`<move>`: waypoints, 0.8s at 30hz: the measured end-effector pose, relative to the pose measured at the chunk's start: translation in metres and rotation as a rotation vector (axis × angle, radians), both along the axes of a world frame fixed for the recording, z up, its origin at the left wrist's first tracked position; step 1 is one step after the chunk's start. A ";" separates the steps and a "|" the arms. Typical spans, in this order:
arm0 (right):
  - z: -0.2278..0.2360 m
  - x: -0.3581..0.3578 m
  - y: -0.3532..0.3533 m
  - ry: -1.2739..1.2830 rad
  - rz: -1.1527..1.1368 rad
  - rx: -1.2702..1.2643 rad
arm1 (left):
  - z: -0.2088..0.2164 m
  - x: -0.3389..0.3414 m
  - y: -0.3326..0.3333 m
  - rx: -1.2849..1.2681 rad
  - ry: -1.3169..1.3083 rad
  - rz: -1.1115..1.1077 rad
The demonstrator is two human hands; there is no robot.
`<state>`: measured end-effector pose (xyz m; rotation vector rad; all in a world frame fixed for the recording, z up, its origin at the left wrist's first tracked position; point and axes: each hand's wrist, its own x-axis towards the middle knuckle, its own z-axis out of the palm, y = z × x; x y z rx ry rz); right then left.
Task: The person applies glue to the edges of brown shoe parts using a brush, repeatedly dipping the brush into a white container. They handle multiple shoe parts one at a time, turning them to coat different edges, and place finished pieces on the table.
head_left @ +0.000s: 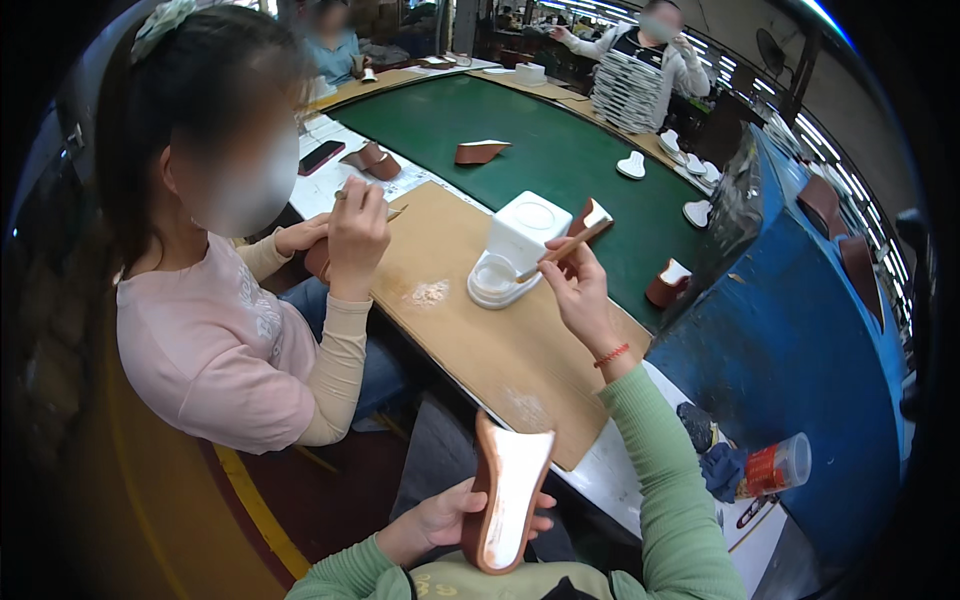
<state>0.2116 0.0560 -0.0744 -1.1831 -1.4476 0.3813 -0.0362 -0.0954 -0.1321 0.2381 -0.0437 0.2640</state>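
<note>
Near my lap, my left hand (449, 514) is wrapped round a brown wedge heel (516, 482), its white face turned up and its wide end away from me. My right hand (579, 290) pinches a slim wooden-handled brush (566, 247) over the table. The brush's lower end is at the round clear cup of a white plastic dispenser (528, 222); whether it touches the liquid I cannot tell. Just beyond my right hand stands another brown wedge heel (596, 214) with a white face.
A brown board (440, 235) covers the near table, with pale crumbs (430, 292) on it. A green conveyor belt (420, 120) runs behind, carrying wedge heels and white pieces. At left a co-worker (220, 330) works with a thin tool. A blue machine housing (770, 290) stands at right, beside a plastic tub (775, 467).
</note>
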 end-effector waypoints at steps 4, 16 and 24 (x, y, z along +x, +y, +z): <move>-0.006 -0.019 0.036 -0.070 -0.099 0.015 | -0.004 -0.018 0.023 -0.041 -0.045 -0.006; -0.018 -0.026 0.063 -0.281 -0.159 -0.081 | 0.015 -0.049 0.072 0.488 0.402 0.532; -0.022 -0.030 0.066 -0.316 -0.173 -0.109 | 0.017 -0.054 0.070 0.623 0.441 0.542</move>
